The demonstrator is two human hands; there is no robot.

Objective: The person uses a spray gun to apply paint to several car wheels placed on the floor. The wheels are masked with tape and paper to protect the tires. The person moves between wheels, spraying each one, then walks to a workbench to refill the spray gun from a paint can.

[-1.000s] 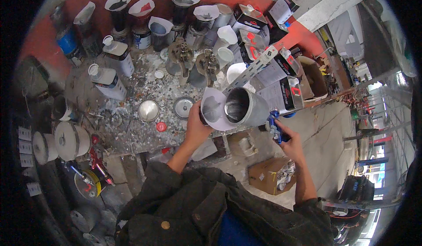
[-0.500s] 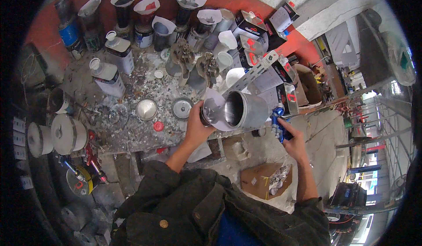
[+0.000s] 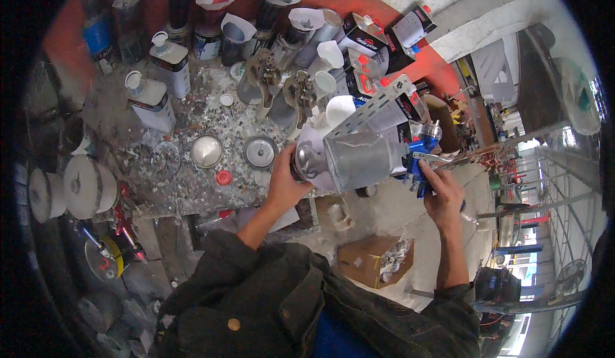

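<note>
Grey cup (image 3: pixel 360 161) has tipped further over: half a second ago its open mouth and interior faced the camera, now only the side wall shows. Judged from this, the cup is at a steeper pouring angle, its contents directed leftward; no stream can be made out.

Left to right. On the tabletop (image 3: pixel 192 195), two round metal lids (image 3: pixel 207 151) (image 3: pixel 259 152) lie side by side, with a red cap (image 3: pixel 223 177) just below them. Next, the left hand (image 3: pixel 286 182), fingers wrapped round a dark-rimmed container (image 3: pixel 296 167) fitted with a white paper cone (image 3: pixel 325 175). The cup comes next, its mouth end overlapping the cone in view; contact cannot be confirmed. The cup therefore lies between both hands, right of the left one. At its far end sits the blue spray gun (image 3: pixel 419 159), which has risen and turned. Rightmost, the right hand (image 3: pixel 444 196) is closed on the gun's grip.
</note>
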